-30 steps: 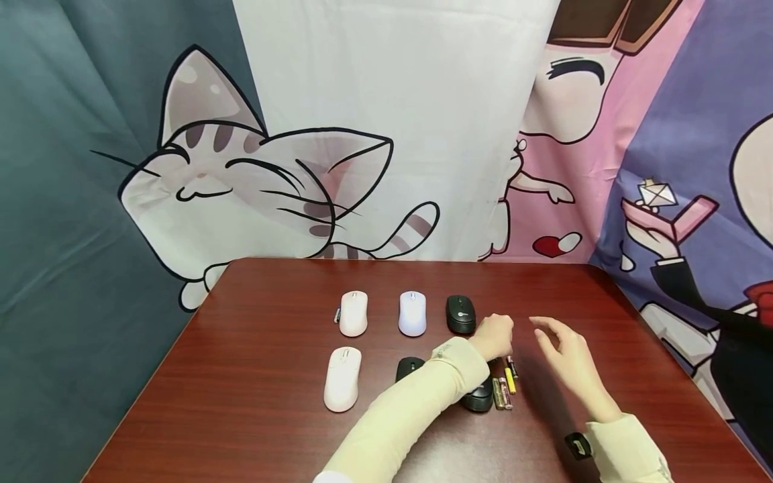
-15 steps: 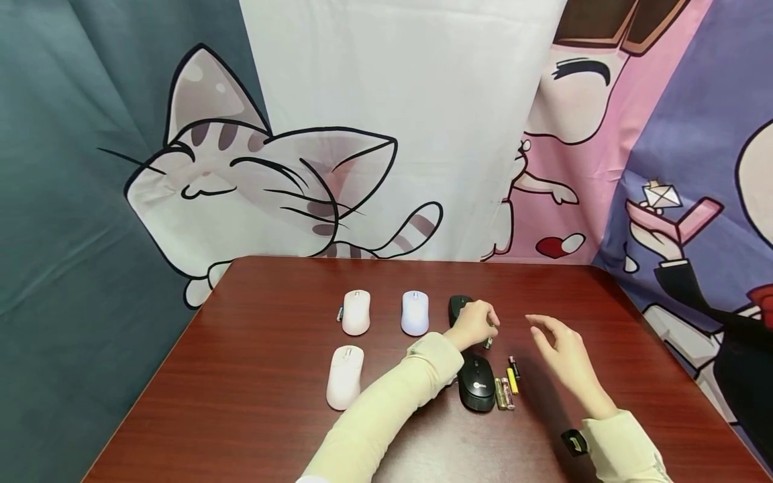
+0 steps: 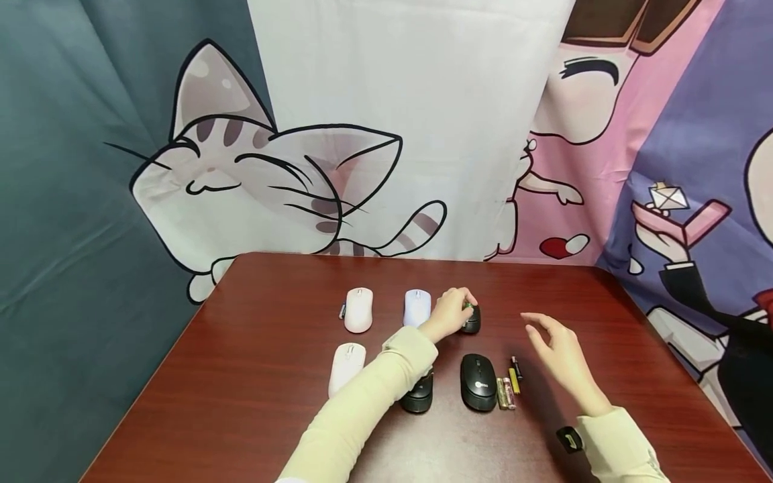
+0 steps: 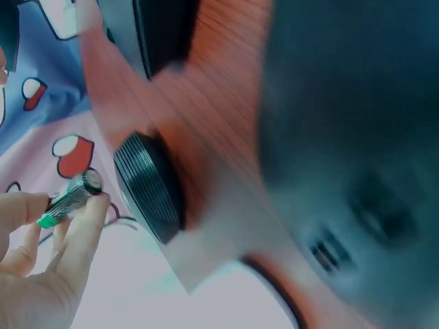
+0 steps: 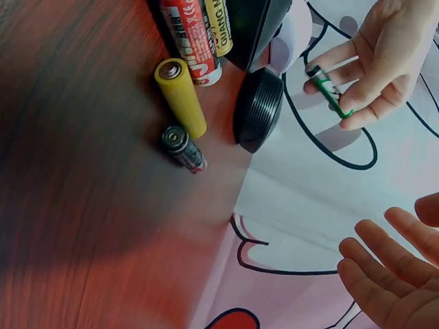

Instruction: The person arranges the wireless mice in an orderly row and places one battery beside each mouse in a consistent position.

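My left hand (image 3: 448,314) pinches a small green-and-silver battery (image 4: 68,199) between thumb and fingers, in the air. In the head view it is beside the far black mouse (image 3: 473,320), partly covering it, and next to a lavender mouse (image 3: 417,306). The right wrist view also shows this battery, tilted in the fingertips. My right hand (image 3: 561,357) hovers over the right side of the table with fingers loosely bent and nothing in them. Left of it lie a yellow battery (image 5: 180,97), a small black battery (image 5: 184,147) and a red battery (image 5: 192,42).
Two white mice, one far (image 3: 359,310) and one near (image 3: 346,365), stand on the left of the brown table (image 3: 241,376). A small battery lies beside the far one. Two nearer black mice, one (image 3: 417,394) partly under the left sleeve, another (image 3: 478,382) beside the batteries.
My left hand has moved leftward from near the loose batteries, past the far black mouse, with the green battery in its fingers. The right hand has hardly moved.
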Tool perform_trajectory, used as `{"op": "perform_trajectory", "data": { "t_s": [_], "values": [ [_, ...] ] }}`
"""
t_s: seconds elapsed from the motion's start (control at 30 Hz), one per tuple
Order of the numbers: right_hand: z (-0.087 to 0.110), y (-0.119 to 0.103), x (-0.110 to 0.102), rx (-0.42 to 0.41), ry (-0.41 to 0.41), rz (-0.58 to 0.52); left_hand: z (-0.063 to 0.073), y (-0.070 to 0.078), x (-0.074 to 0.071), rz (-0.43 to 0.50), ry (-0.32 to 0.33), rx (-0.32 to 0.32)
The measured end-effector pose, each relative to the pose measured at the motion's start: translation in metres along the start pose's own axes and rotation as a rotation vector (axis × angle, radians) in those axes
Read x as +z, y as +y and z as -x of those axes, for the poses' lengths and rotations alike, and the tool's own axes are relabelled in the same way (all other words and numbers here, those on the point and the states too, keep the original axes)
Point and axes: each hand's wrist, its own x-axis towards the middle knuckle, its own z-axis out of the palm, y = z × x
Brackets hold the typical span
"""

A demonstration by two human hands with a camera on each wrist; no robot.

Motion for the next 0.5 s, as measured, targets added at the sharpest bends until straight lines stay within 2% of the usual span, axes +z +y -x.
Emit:
{"op": "perform_trajectory", "data": {
  "t_s": [0.13,0.23,0.27,0.3,0.37,0.47,0.5],
  "values": [
    [-0.003,-0.001,0.003,-0.01,-0.003,-0.011,0.001,-0.01,-0.008,-0.013,0.077,-0.044],
    [-0.007,-0.002,0.007,-0.024,-0.007,-0.012,-0.004,-0.026,-0.011,0.041,0.105,-0.109],
    [-0.008,-0.002,0.008,-0.025,-0.009,-0.013,-0.006,-0.033,-0.011,0.097,0.085,-0.136],
    [-0.01,-0.004,0.009,-0.03,-0.012,-0.019,-0.012,-0.048,-0.004,0.198,0.071,-0.133],
    [-0.014,-0.007,0.011,-0.034,-0.008,-0.034,-0.016,-0.062,-0.003,0.393,-0.013,-0.224],
    [-0.019,-0.012,0.013,-0.042,-0.023,-0.064,-0.012,-0.07,-0.01,0.657,-0.131,-0.394],
    [-0.021,-0.013,0.014,-0.045,-0.03,-0.066,-0.009,-0.07,-0.014,0.711,-0.144,-0.431]
  ]
}}
